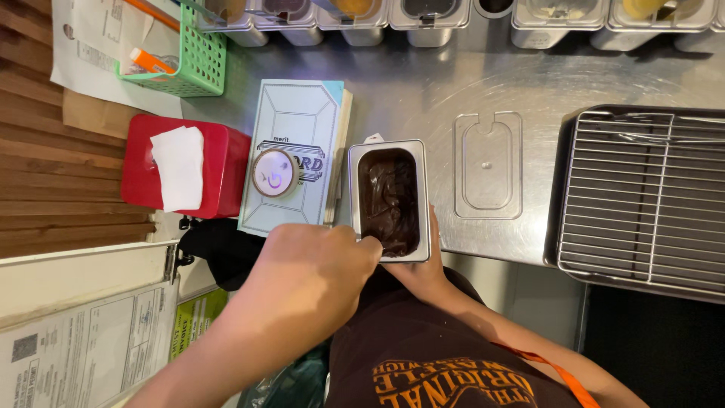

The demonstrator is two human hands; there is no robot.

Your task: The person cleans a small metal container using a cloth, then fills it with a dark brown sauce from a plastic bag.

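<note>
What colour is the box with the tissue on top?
The tissue box is red, seen in the head view.

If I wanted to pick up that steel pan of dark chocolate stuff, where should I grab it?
Probably by the flat rim of the rectangular steel pan of dark brown paste, gripping the two long sides from above. The rim juts outward like a lip, and the pan sits upright and full, so keep it level. The right hand already cups its near end; the left hand is at its near-left corner.

A person's bare left hand (321, 264), curled into a loose fist with knuckles up, reaches forward from the lower left on an outstretched forearm. The bare right hand (423, 268) sits close beside it, palm turned inward and thumb raised, its forearm angling back toward the lower right, elbow bent beside the torso.
</note>
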